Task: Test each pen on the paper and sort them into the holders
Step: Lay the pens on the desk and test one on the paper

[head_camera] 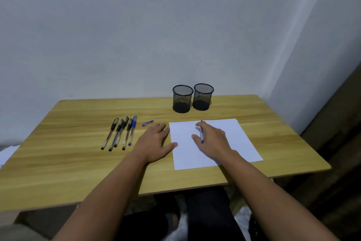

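Wood-grain table (78,162) carries all items, set against a pale wall. At far left of the work area lies a group of capped pens (119,133), five in count as far as can be told, side by side and partly overlapping, four with black grips and one blue pen (132,131) at the group's right edge. Just right of them a loose blue cap (147,123) rests on the bare wood.

Left hand (154,143) lies palm down on the table, fingers straight and close together, thumb spread outward with its tip on the left edge of the paper (240,139). It holds nothing.

White sheet lies flat near the front edge; no marks are discernible on it. Right hand (213,141) hovers or rests over the sheet, its fingers curled round an uncapped pen (201,133), tip pointing away from the person, blue end toward the wrist. Whether the tip touches the paper cannot be told.

Behind the sheet stand the left holder (182,99) and the right holder (203,97), black mesh, upright, just beside each other; no pens are seen inside.
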`<state>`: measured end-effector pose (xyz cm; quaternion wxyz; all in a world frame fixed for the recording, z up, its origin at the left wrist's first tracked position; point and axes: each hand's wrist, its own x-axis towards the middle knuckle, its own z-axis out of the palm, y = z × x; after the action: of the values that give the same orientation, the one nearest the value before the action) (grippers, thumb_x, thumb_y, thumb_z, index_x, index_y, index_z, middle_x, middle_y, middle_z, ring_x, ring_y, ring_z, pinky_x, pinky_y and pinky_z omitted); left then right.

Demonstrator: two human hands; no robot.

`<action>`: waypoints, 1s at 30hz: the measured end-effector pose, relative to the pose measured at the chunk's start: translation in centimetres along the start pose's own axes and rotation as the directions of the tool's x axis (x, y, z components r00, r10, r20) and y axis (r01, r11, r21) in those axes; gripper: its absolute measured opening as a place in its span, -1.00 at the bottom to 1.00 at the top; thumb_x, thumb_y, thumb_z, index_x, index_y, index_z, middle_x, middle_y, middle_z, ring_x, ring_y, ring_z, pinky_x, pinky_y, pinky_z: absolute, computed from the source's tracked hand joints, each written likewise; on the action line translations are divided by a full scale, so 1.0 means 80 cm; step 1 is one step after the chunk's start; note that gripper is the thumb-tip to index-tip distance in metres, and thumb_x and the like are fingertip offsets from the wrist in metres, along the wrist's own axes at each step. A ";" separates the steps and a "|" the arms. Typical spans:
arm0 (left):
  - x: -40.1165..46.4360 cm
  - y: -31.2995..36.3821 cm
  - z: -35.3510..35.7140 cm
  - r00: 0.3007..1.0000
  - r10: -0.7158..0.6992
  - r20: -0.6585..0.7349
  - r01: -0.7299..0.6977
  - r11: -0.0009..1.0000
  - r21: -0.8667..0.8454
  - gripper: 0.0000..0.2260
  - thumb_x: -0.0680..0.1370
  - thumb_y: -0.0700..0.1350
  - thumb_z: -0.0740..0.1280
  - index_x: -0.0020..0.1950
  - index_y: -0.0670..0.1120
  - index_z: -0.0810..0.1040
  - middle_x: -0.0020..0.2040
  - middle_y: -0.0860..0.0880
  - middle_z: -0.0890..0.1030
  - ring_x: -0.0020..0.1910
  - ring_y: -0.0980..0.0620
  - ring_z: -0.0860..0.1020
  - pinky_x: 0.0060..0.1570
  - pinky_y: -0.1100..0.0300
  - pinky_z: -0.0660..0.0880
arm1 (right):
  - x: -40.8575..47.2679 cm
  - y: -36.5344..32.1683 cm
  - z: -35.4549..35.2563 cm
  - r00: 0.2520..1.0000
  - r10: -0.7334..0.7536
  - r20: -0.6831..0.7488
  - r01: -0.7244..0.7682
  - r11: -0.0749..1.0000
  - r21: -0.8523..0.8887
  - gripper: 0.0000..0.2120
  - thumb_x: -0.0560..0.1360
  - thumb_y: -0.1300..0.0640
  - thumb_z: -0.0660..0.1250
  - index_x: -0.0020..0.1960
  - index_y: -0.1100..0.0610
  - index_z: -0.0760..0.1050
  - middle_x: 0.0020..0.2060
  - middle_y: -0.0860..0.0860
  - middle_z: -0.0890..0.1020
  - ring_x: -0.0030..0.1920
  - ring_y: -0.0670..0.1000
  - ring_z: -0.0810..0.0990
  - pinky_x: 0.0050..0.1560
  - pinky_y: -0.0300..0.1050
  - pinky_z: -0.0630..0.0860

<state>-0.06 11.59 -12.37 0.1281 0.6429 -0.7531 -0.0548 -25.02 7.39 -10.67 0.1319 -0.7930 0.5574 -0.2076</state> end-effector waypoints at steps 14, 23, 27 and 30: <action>0.011 -0.022 0.005 0.990 0.068 -0.122 -0.062 0.997 0.054 -0.34 0.52 0.44 0.12 0.50 0.12 0.44 0.48 0.07 0.43 0.47 -0.02 0.33 0.43 -0.05 0.24 | 0.105 -0.073 0.025 0.968 0.250 0.037 -0.156 0.477 0.865 -0.73 0.70 0.23 0.22 -0.02 0.22 0.68 -0.43 0.06 0.64 -0.51 0.01 0.51 -0.46 -0.19 0.41; 0.012 -0.024 0.009 0.997 0.052 -0.056 -0.052 0.999 0.001 -0.27 0.51 0.44 0.08 0.62 0.14 0.22 0.66 0.09 0.14 0.65 0.04 0.01 0.60 -0.09 -0.06 | 0.120 -0.060 0.074 0.963 0.266 0.042 -0.163 0.448 0.879 -0.83 0.66 0.19 0.31 -0.02 0.14 0.67 -0.32 0.18 0.71 -0.45 0.10 0.56 -0.38 -0.11 0.49; 0.011 -0.025 0.008 0.997 0.049 -0.062 -0.051 0.998 -0.036 -0.26 0.47 0.49 0.15 0.58 0.18 0.28 0.64 0.11 0.18 0.64 0.05 0.03 0.60 -0.08 -0.06 | 0.133 -0.062 0.082 0.972 0.224 0.073 -0.173 0.470 0.866 -0.86 0.59 0.10 0.36 -0.01 0.09 0.70 -0.23 0.14 0.75 -0.41 0.11 0.56 -0.34 -0.08 0.51; 0.013 -0.024 0.007 0.997 0.027 -0.072 -0.031 0.998 -0.048 -0.24 0.46 0.52 0.15 0.58 0.16 0.30 0.63 0.10 0.23 0.63 0.06 0.07 0.59 -0.07 0.00 | 0.133 -0.061 0.089 0.975 0.212 0.062 -0.160 0.484 0.860 -0.81 0.64 0.11 0.40 -0.07 0.20 0.67 -0.33 0.13 0.67 -0.39 0.01 0.58 -0.39 -0.10 0.47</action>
<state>1.46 10.24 -13.22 0.1713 0.6301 -0.7559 -0.0485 -14.45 -1.10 -12.81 0.5148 -0.5518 0.4659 -0.4620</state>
